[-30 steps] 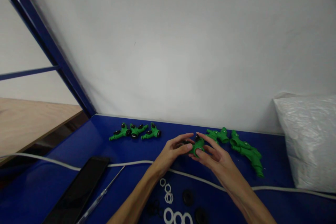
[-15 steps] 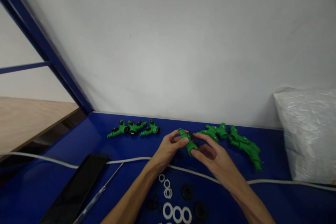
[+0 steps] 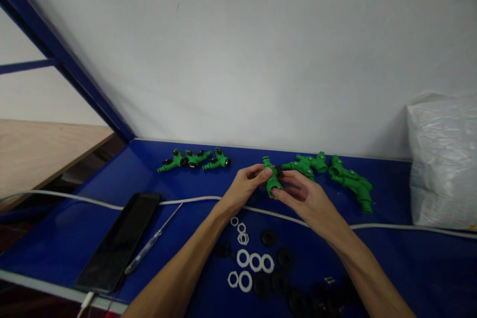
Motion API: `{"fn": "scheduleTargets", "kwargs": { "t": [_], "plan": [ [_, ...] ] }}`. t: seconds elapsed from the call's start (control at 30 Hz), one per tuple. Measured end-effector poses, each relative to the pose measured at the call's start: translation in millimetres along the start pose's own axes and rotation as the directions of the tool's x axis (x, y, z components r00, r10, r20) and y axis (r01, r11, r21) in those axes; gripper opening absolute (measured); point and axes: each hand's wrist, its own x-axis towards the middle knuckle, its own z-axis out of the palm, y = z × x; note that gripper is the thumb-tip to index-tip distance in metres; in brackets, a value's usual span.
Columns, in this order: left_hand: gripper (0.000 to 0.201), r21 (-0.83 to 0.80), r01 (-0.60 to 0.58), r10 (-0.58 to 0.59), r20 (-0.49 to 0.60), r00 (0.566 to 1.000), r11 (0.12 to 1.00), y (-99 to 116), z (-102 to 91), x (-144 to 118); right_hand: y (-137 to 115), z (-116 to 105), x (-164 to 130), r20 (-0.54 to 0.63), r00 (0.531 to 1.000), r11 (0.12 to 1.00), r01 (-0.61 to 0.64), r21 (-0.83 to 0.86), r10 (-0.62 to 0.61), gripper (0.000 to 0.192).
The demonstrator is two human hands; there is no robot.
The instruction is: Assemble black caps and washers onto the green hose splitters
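Note:
A green Y-shaped hose connector [image 3: 273, 179] is held up between my two hands over the blue table. My left hand [image 3: 250, 184] grips it from the left, thumb across its body. From the right, my right hand [image 3: 302, 194] holds its wide lower end, with fingers beside a small black part [image 3: 278, 171] on the connector's side. Whether that black part is fixed on cannot be made out. Below my hands lie white rings [image 3: 255, 262] and black rings [image 3: 268, 237]. Other green connectors [image 3: 350, 184] lie just behind my right hand.
Green connectors with black fittings [image 3: 192, 159] lie at the back left. A white cable [image 3: 201, 199] crosses the table [image 3: 122, 174]. A black phone [image 3: 119, 243] and a screwdriver [image 3: 152, 239] lie at left. A plastic-wrapped package [image 3: 443, 164] stands at right against the wall.
The view has tipped downward, so more of the table's front, rings and dark parts show. The connector has turned more upright between my hands; both still hold it.

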Motion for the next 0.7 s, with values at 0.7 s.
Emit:
{"fn": "scheduleTargets", "kwargs": {
  "t": [0.7],
  "plan": [
    [0.045, 0.158, -0.015, 0.016, -0.003, 1.0, 0.987, 10.1, 6.4, -4.5, -5.6, -2.5, -2.3, 0.04, 0.999, 1.0, 0.027, -0.014, -0.027, 0.03]
  ]
}}
